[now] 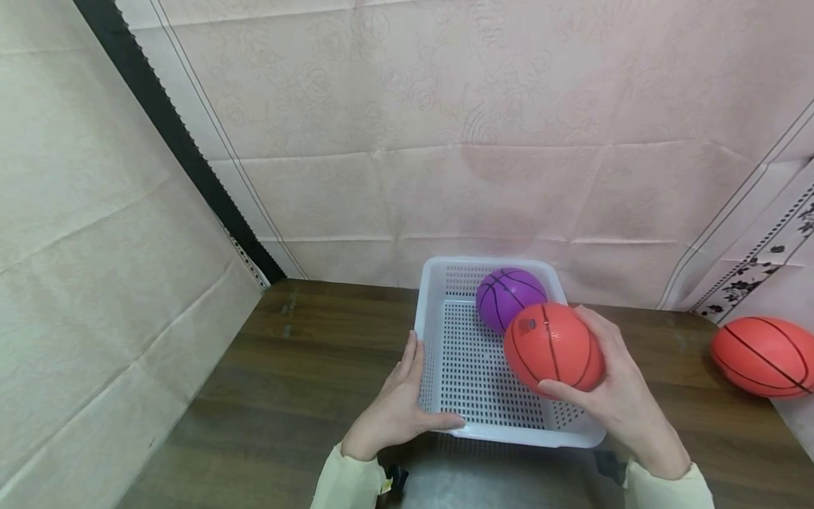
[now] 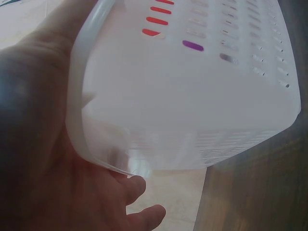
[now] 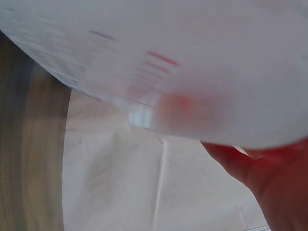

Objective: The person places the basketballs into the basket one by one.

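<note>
Holding orange ball (image 1: 550, 348): right grip (image 1: 622, 392), at white basket (image 1: 509, 434) (purple ball (image 1: 507, 293) inside); left grip (image 1: 396, 408) wide.

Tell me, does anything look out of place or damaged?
The black-lined orange ball at far right looks odd: it sits apart from the white perforated plastic basket, at the edge of the brown wooden table, and might roll off. No spill or damage shows.

Basket (image 1: 502, 434): white, slotted grid. Purple ball (image 1: 509, 293), in basket: black lines. Orange ball (image 1: 550, 350), at basket's right side: black lines. Second orange ball (image 1: 766, 357), right of basket: likewise. Table (image 1: 331, 353), under basket: brown wood grain. Cloth (image 1: 477, 177), behind basket: pale pink-beige, faint roses.
</note>
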Action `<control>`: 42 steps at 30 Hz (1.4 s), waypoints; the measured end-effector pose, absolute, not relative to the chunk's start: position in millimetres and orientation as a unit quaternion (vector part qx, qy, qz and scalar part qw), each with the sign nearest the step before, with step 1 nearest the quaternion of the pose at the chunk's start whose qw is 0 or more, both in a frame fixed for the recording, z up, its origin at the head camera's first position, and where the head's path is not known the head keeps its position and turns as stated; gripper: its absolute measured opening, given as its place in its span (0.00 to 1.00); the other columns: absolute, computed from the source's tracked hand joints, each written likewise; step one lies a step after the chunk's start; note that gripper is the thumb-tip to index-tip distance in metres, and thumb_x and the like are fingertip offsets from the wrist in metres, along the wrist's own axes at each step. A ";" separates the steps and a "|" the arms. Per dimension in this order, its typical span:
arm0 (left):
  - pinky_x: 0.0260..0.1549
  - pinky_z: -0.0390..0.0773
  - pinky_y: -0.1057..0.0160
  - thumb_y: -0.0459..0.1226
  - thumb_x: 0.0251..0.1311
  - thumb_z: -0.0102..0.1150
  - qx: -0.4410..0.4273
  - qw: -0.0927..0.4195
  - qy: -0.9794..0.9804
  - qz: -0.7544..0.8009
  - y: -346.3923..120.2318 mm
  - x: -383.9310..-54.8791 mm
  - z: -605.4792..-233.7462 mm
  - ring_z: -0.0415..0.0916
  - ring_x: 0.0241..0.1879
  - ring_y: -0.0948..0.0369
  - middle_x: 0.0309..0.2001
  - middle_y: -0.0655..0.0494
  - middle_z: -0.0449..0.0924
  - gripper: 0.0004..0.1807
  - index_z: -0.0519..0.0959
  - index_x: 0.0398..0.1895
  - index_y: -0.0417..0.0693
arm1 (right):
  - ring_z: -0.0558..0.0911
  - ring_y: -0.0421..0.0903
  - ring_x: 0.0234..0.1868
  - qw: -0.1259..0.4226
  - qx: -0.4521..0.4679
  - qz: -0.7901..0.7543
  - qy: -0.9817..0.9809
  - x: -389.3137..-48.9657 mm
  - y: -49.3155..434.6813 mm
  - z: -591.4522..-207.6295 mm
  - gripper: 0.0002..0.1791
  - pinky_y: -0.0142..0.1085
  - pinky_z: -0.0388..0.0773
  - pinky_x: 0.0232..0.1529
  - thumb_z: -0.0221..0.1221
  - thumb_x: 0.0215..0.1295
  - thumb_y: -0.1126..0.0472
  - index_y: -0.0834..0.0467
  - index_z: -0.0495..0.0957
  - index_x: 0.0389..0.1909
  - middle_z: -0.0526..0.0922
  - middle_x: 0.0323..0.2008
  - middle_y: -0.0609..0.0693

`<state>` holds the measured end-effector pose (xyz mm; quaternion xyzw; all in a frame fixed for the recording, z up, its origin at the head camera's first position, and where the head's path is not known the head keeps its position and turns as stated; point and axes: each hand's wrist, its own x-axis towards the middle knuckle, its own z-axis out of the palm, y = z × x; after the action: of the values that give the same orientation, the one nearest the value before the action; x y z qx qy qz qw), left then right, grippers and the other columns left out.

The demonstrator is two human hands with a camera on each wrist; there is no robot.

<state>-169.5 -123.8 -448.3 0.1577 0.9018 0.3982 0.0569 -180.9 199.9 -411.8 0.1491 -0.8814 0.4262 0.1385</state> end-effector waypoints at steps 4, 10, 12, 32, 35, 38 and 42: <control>0.64 0.50 0.36 0.67 0.39 0.69 0.157 0.058 0.901 0.399 -124.0 -169.2 -448.2 0.36 0.74 0.47 0.75 0.66 0.17 0.73 0.31 0.78 0.50 | 0.68 0.56 0.58 0.138 0.161 0.427 -0.879 -181.5 196.7 -414.0 0.61 0.58 0.79 0.41 0.79 0.39 0.50 0.34 0.52 0.74 0.59 0.68 0.47; 0.64 0.51 0.35 0.67 0.39 0.70 0.158 0.059 0.900 0.403 -123.5 -169.4 -448.0 0.37 0.74 0.46 0.75 0.66 0.17 0.73 0.31 0.78 0.50 | 0.68 0.56 0.59 0.142 0.166 0.417 -0.882 -182.3 193.4 -416.6 0.62 0.61 0.77 0.42 0.80 0.35 0.47 0.37 0.55 0.74 0.59 0.69 0.48; 0.64 0.51 0.36 0.67 0.39 0.69 0.159 0.059 0.900 0.401 -123.2 -169.4 -447.8 0.37 0.74 0.47 0.76 0.65 0.17 0.73 0.31 0.78 0.50 | 0.67 0.56 0.59 0.143 0.166 0.411 -0.885 -182.5 192.1 -417.2 0.62 0.61 0.77 0.42 0.80 0.34 0.45 0.37 0.56 0.73 0.59 0.69 0.49; 0.63 0.52 0.34 0.64 0.39 0.72 0.148 0.066 0.899 0.407 -121.8 -171.5 -447.3 0.38 0.74 0.46 0.75 0.68 0.17 0.73 0.31 0.78 0.53 | 0.61 0.57 0.63 0.140 0.205 0.344 -0.906 -188.6 176.5 -426.1 0.59 0.64 0.74 0.43 0.77 0.35 0.36 0.44 0.61 0.72 0.59 0.71 0.53; 0.63 0.51 0.34 0.64 0.39 0.72 0.148 0.069 0.898 0.409 -121.8 -171.2 -446.9 0.38 0.74 0.46 0.75 0.68 0.17 0.73 0.30 0.78 0.54 | 0.61 0.57 0.63 0.140 0.208 0.339 -0.907 -188.8 175.7 -427.1 0.60 0.64 0.75 0.42 0.76 0.35 0.36 0.45 0.61 0.72 0.59 0.70 0.54; 0.63 0.51 0.34 0.65 0.40 0.71 0.149 0.070 0.898 0.408 -122.2 -171.1 -447.0 0.37 0.74 0.46 0.75 0.68 0.17 0.73 0.31 0.78 0.53 | 0.62 0.57 0.62 0.148 0.211 0.334 -0.906 -188.9 175.1 -428.4 0.59 0.64 0.75 0.42 0.77 0.34 0.36 0.46 0.62 0.72 0.60 0.70 0.54; 0.64 0.51 0.35 0.65 0.39 0.71 0.151 0.067 0.899 0.405 -123.0 -170.9 -447.1 0.37 0.74 0.47 0.75 0.68 0.16 0.73 0.31 0.78 0.52 | 0.62 0.57 0.62 0.150 0.211 0.324 -0.910 -188.9 173.3 -429.9 0.59 0.65 0.73 0.44 0.76 0.34 0.35 0.46 0.63 0.71 0.60 0.70 0.53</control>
<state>-170.9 -123.0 -447.1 0.1509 0.8993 0.4051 0.0671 -188.9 173.3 -429.9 0.2107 -0.9099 0.3242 0.1503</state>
